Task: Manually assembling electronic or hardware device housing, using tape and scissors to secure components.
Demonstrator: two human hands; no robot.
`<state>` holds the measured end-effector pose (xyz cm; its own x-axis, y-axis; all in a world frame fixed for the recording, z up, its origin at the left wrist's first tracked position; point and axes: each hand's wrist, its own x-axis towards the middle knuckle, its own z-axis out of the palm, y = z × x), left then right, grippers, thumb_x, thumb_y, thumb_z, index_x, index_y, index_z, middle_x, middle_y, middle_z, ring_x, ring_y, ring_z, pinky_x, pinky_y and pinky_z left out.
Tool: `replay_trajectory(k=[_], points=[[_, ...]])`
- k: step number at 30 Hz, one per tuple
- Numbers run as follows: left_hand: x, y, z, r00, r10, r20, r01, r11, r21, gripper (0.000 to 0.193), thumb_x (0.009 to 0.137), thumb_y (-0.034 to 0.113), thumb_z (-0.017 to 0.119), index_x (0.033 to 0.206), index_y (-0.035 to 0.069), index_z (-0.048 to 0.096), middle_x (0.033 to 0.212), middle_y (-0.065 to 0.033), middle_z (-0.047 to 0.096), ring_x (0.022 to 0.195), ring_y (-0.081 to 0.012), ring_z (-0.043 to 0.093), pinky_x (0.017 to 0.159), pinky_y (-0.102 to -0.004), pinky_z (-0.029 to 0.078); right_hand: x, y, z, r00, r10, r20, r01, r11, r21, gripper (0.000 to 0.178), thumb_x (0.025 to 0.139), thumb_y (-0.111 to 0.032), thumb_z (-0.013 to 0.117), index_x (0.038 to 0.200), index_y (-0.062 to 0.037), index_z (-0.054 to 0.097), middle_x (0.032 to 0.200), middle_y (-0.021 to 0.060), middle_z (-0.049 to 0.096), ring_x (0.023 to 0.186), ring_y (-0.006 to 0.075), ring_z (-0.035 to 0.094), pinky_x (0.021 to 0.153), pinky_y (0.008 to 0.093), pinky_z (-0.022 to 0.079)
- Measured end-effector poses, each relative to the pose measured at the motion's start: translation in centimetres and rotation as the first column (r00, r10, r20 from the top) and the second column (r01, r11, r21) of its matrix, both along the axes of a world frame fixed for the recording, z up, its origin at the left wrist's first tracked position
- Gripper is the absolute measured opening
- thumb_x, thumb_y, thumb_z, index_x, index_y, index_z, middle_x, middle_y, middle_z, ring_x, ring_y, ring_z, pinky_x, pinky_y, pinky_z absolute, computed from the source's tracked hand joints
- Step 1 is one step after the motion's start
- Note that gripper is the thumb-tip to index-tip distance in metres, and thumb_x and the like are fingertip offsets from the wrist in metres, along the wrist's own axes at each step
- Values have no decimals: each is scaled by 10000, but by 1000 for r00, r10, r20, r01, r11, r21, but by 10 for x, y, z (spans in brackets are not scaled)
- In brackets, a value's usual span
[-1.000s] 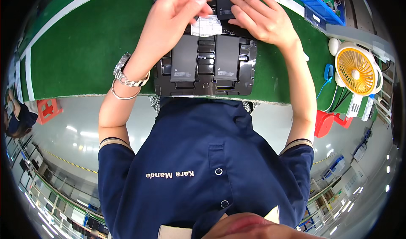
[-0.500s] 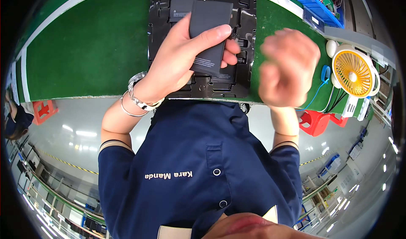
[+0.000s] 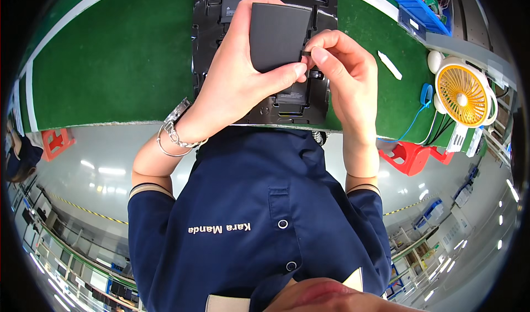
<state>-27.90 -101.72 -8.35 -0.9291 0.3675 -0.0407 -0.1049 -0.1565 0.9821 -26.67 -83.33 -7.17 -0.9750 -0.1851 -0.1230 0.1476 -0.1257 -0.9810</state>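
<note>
A flat black battery pack (image 3: 279, 39) is gripped by its edges in my left hand (image 3: 243, 72), thumb along its near edge, tilted above the tray. My right hand (image 3: 350, 72) is beside its right edge, thumb and forefinger pinching a small black connector tab (image 3: 307, 54) there. Beneath both hands lies a black moulded plastic tray (image 3: 207, 33). Other flat black packs sit in it: one at the far left (image 3: 234, 8), and another partly hidden under my left hand (image 3: 291, 96).
The tray rests on a green bench mat (image 3: 110, 64). To the right are a white pen-shaped item (image 3: 390, 65), a yellow-and-white fan (image 3: 461, 97), a blue clip on a cord (image 3: 426, 95) and a blue bin (image 3: 419, 6) of wired parts. Red stools (image 3: 408, 156) stand below the bench.
My right hand has moved left from beside the tray and now pinches the battery pack's tab. The left hand has tilted the pack and shifted its hold; the white pen-shaped item has come into view.
</note>
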Motion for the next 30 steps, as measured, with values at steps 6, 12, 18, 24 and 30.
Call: replay_trajectory(k=[6, 12, 18, 24, 30], points=[[1, -1, -3, 996, 28, -89, -35, 997, -74, 588, 848, -17, 678, 1323, 27, 334, 1100, -113, 595, 822, -178, 678, 734, -305, 576, 3, -3, 1, 1000, 10, -4, -10, 998, 56, 95, 935, -54, 628, 945, 40, 617, 828, 57, 658, 778, 111, 644, 760, 252, 524], [0, -1, -6, 989, 36, -143, -61, 983, -174, 569, 830, -43, 645, 1309, 15, 344, 1086, -107, 587, 810, -168, 673, 723, -305, 573, 3, -7, -2, 1000, -9, -11, 10, 998, 69, 94, 933, -48, 629, 943, 44, 617, 821, 58, 658, 767, 113, 645, 748, 251, 525], [2, 0, -4, 1000, 23, -10, -23, 997, -71, 567, 828, -31, 642, 1311, 14, 350, 1001, -93, 611, 768, -161, 673, 697, -302, 571, 2, -6, -5, 999, 18, 29, -18, 999, -33, 92, 928, -42, 630, 945, 48, 623, 795, 64, 655, 734, 128, 647, 731, 258, 521], [-4, -7, -3, 977, -125, 174, 87, 974, 208, 526, 845, 13, 649, 1305, 13, 395, 899, -80, 629, 737, -167, 673, 678, -302, 562, -3, 3, -15, 973, 165, 160, -113, 949, -296, 162, 931, -107, 649, 985, 45, 641, 819, 74, 657, 736, 141, 646, 738, 278, 517], [-3, -4, -4, 978, -132, 161, 119, 989, 83, 521, 862, 43, 665, 1307, 5, 398, 1004, -101, 626, 819, -174, 672, 742, -305, 553, -24, 2, 2, 996, 87, 6, -87, 993, 82, 252, 923, -136, 657, 1113, 26, 624, 905, 72, 671, 853, 127, 636, 798, 264, 501]])
